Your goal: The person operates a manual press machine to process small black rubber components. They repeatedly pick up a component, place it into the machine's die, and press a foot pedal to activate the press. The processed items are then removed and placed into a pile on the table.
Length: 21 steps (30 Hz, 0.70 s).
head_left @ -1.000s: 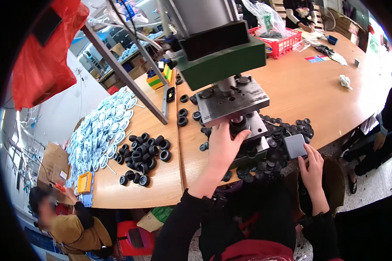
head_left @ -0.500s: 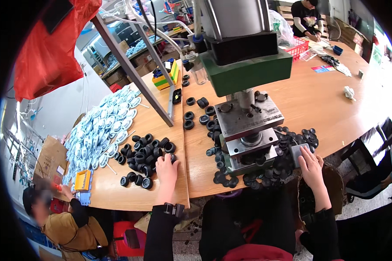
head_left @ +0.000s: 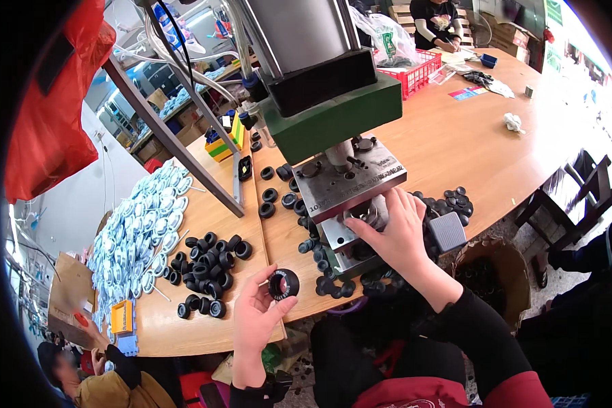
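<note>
My left hand [head_left: 257, 316] is closed round a small black rubber wheel [head_left: 283, 284] with a reddish centre, held above the table's front edge. My right hand [head_left: 401, 231] reaches in between the upper steel plate [head_left: 353, 178] and lower steel plate [head_left: 336, 235] of a green bench press [head_left: 333, 115]. Its thumb and fingers curl round the middle of the die; whatever lies at the fingertips I cannot make out. A pile of similar black wheels [head_left: 207, 266] lies left of my left hand. Beside my right wrist sits a grey ribbed block [head_left: 447, 232].
Black discs [head_left: 455, 202] and more wheels surround the press base. Light blue round parts [head_left: 139, 231] are heaped at left, near a yellow tray [head_left: 122, 317]. A slanted metal post [head_left: 177, 139] stands between. Another person [head_left: 102, 381] sits lower left; a red crate [head_left: 418, 73] stands far back.
My left hand has come away from the wheel pile, bringing one wheel nearer. My right hand has left the grey block and moved left into the press. The whole view has shifted.
</note>
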Each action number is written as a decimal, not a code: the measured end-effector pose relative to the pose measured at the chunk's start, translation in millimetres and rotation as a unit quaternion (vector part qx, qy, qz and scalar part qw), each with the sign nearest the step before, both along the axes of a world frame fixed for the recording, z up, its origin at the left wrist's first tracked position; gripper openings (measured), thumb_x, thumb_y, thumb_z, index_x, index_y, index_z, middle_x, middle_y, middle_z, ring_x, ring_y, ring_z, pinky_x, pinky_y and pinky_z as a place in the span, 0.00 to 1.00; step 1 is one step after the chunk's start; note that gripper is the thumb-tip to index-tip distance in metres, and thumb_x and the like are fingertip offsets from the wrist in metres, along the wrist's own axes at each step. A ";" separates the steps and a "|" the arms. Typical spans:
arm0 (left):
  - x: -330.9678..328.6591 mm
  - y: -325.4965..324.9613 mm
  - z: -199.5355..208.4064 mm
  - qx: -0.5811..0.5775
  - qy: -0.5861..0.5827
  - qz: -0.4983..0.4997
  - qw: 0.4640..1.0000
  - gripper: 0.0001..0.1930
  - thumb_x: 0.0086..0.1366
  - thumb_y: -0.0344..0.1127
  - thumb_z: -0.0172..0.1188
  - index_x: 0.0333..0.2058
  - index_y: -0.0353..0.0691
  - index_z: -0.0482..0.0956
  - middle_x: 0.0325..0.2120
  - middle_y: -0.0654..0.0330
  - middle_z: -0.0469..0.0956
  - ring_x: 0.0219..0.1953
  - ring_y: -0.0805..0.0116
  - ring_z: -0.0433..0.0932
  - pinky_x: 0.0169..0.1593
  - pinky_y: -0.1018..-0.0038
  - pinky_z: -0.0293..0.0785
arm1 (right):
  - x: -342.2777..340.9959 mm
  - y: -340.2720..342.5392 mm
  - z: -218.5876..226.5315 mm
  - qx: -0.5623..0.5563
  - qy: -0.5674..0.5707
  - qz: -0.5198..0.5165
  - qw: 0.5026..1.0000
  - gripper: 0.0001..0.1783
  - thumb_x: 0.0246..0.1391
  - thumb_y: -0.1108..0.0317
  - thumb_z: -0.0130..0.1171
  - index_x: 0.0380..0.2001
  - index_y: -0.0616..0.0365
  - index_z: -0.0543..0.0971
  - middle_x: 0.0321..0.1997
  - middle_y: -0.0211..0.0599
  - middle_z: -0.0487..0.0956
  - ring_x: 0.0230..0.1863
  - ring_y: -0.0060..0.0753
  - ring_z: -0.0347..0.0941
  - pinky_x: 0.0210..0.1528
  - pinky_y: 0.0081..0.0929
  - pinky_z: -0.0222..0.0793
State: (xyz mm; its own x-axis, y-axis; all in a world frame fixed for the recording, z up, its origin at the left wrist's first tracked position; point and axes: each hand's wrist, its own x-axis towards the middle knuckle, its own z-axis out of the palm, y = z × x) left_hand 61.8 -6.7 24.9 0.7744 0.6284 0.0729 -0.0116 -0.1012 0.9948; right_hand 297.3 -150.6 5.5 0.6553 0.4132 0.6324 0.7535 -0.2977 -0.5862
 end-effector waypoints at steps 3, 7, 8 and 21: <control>-4.4 -9.9 0.7 -0.041 0.023 -0.031 0.998 0.36 0.55 0.17 0.67 0.62 0.32 0.65 0.45 0.58 0.78 0.46 0.72 0.77 0.51 0.76 0.74 | -1.0 12.7 9.5 -0.034 0.044 0.009 0.998 0.33 0.43 0.48 0.72 0.49 0.56 0.76 0.48 0.36 0.75 0.56 0.40 0.67 0.61 0.40 0.52; 26.6 -16.4 5.4 0.007 0.001 -0.067 0.998 0.35 0.55 0.18 0.67 0.62 0.32 0.65 0.46 0.58 0.77 0.47 0.72 0.77 0.52 0.76 0.73 | 5.7 10.5 -12.0 -0.022 -0.003 -0.020 1.000 0.32 0.42 0.51 0.72 0.49 0.53 0.76 0.47 0.34 0.75 0.57 0.41 0.66 0.61 0.39 0.52; 39.7 -20.8 7.0 0.003 -0.006 -0.063 0.998 0.35 0.55 0.19 0.68 0.62 0.31 0.66 0.46 0.57 0.77 0.47 0.72 0.77 0.52 0.76 0.73 | 7.9 5.8 -20.4 -0.020 -0.027 -0.037 0.999 0.32 0.41 0.52 0.72 0.49 0.52 0.76 0.48 0.34 0.75 0.57 0.41 0.66 0.61 0.39 0.52; 159.1 -24.4 -7.6 0.260 0.039 -0.032 0.964 0.22 0.53 0.37 0.74 0.45 0.38 0.79 0.32 0.60 0.81 0.30 0.71 0.77 0.36 0.73 0.74 | 22.5 -241.7 -163.3 -0.156 0.114 -0.223 0.955 0.39 0.42 0.63 0.71 0.59 0.59 0.70 0.56 0.47 0.72 0.59 0.51 0.65 0.61 0.43 0.59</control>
State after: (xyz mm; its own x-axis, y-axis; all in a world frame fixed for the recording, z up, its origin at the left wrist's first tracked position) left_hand 220.9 -31.1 17.2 0.8258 0.4742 0.3052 0.0384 -0.5873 0.8084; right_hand 319.8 -392.3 -157.8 0.9161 0.2050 0.3447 0.3741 -0.7467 -0.5500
